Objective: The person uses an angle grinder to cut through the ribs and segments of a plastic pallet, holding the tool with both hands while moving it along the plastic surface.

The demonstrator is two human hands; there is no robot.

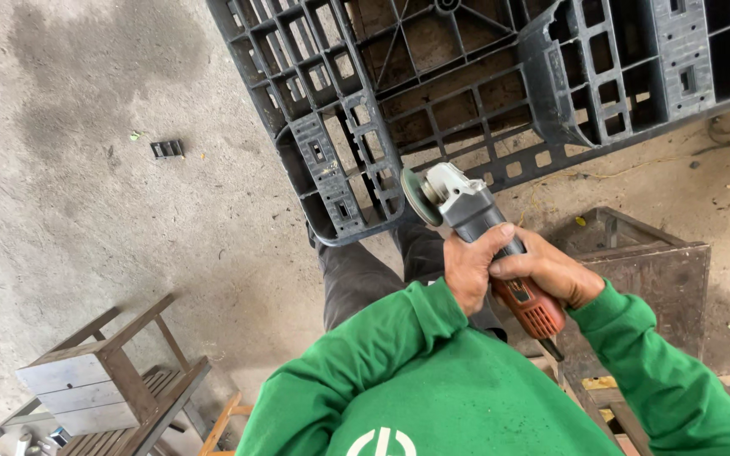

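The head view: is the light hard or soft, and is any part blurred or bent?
Head view: the light is soft and even, with only faint shadows on the concrete floor; the angle grinder in both hands and the dark plastic pallet look sharp; the wide lens bends the edges, so the wooden stool leans.

Place: workshop | bare concrete floor (86, 169) | angle grinder (483, 245) | plastic pallet (483, 84) | wooden stool (103, 380)

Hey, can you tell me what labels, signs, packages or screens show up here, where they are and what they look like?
Label on the angle grinder: on its red rear body, just below the right hand, a small dark patch with pale marks.
Emblem on the green sweatshirt: bottom edge of view, white and rounded, partly cut off.
No packages, signs or screens.
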